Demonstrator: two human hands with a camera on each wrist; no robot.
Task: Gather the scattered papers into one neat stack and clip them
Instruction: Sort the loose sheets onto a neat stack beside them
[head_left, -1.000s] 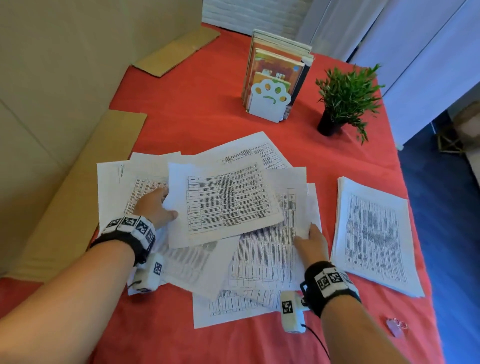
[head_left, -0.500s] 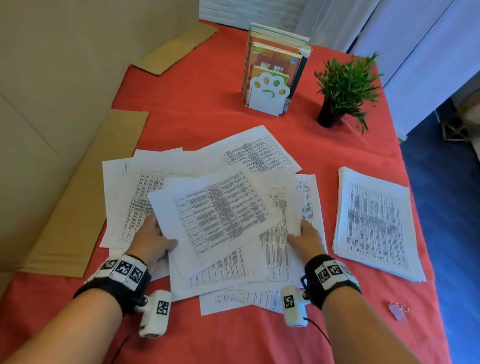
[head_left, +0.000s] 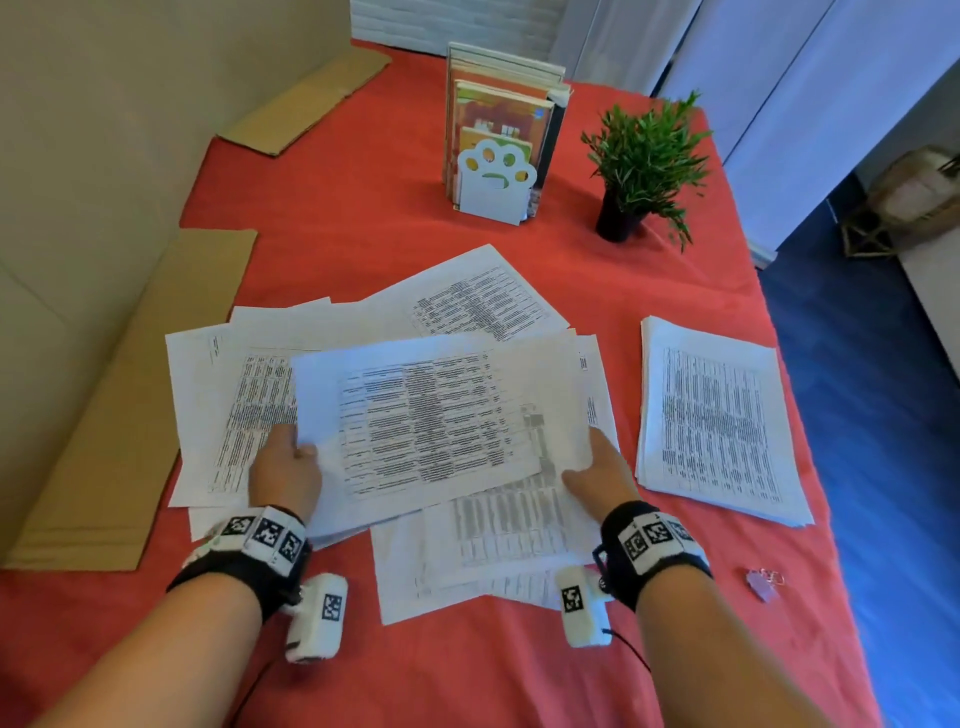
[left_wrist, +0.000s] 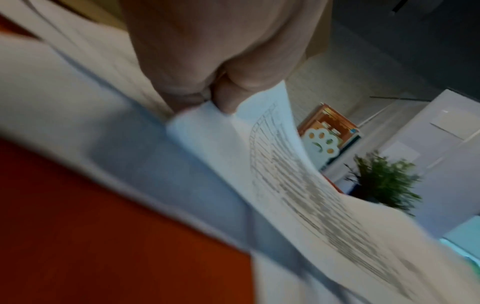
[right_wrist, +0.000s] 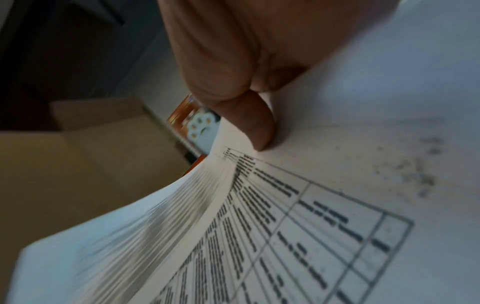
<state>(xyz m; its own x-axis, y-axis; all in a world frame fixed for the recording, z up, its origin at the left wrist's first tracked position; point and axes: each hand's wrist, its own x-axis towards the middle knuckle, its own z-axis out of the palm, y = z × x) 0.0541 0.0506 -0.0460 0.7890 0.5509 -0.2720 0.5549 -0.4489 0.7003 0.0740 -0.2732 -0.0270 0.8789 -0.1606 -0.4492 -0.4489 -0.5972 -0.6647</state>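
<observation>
A red-clothed table (head_left: 337, 208) fills the view, with flattened cardboard (head_left: 130, 395) lying along its left edge and a pale wall beyond, and the scattered papers (head_left: 249, 395) spread across the middle of the cloth toward the near edge. The left hand (head_left: 284, 473) pinches the left edge of a lifted sheaf (head_left: 431, 415) with its thumb on top, and the right hand (head_left: 597, 475) grips the right edge the same way, thumb pressed on the printed face, as the right wrist view shows; the sheaf sits raised and slightly skewed above the loose sheets beneath it. To do this step well, I judge the hands should draw the sheaf in level, keep the pinch near the edges so the pages do not buckle, then sweep the remaining sheets under or onto it before tapping the edges square on the cloth. A squared stack (head_left: 717, 421) already lies near the right edge, apart from the pile, and would need joining if one stack is wanted. The clip (head_left: 763, 584) rests by the near right corner, untouched. As for holders, a white paw-shaped bookend (head_left: 493, 182) toward the far edge props up a row of books (head_left: 498, 98), standing upright, and a small dark pot (head_left: 618, 218) beside it holds a green plant (head_left: 649, 145)
</observation>
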